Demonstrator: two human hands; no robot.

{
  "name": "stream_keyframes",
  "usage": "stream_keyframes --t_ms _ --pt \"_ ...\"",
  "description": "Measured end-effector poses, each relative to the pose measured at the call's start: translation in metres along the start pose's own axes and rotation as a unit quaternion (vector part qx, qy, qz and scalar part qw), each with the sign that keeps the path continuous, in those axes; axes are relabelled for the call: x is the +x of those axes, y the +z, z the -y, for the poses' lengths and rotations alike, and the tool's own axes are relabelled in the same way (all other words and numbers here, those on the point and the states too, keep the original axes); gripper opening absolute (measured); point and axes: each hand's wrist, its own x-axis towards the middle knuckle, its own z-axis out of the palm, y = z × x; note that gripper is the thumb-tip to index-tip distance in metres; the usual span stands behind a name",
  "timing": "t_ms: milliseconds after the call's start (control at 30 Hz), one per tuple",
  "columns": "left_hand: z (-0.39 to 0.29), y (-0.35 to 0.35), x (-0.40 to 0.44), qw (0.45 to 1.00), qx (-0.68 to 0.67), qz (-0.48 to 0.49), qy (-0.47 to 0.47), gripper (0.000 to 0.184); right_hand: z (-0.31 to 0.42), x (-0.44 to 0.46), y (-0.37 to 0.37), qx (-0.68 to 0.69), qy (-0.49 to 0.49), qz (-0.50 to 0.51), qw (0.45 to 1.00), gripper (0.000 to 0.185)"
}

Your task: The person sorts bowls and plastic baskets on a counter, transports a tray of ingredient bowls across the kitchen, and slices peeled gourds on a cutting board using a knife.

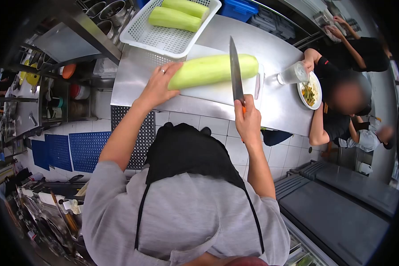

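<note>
A long, pale green peeled gourd lies across a white cutting board on the steel table. My left hand grips its left end, thumb at the near side and fingers over the far side. In my right hand is a kitchen knife with an orange handle, fingers closed around it. Its blade points away from me and crosses above the gourd near the right end. Whether the edge touches the gourd I cannot tell. The gourd looks whole.
A white perforated basket with two more peeled gourds stands at the far left of the table. On the right, a person holds a clear cup beside a plate of food. Shelves of pots flank the left.
</note>
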Motion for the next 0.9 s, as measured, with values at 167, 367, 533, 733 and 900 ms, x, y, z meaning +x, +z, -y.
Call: stream_keyframes --t_ms 167,367,533,733,900 --pt "-0.005 0.005 -0.023 0.981 -0.139 0.004 -0.137 0.097 0.004 0.002 0.007 -0.071 0.014 0.053 0.996 0.022" --pt "0.007 0.016 -0.029 0.947 -0.253 -0.025 -0.195 0.091 0.017 -0.002 0.014 -0.153 -0.009 0.095 0.984 0.017" --pt "0.016 0.018 -0.026 0.937 -0.29 -0.008 -0.192 0.088 0.021 -0.002 0.019 -0.175 0.011 0.125 0.976 0.016" --pt "0.015 0.017 -0.025 0.934 -0.302 -0.007 -0.19 0.088 0.021 0.0 0.021 -0.174 0.012 0.122 0.977 0.017" --pt "0.005 0.01 -0.023 0.939 -0.287 -0.008 -0.188 0.088 0.017 -0.001 0.024 -0.164 0.037 0.137 0.976 0.017"
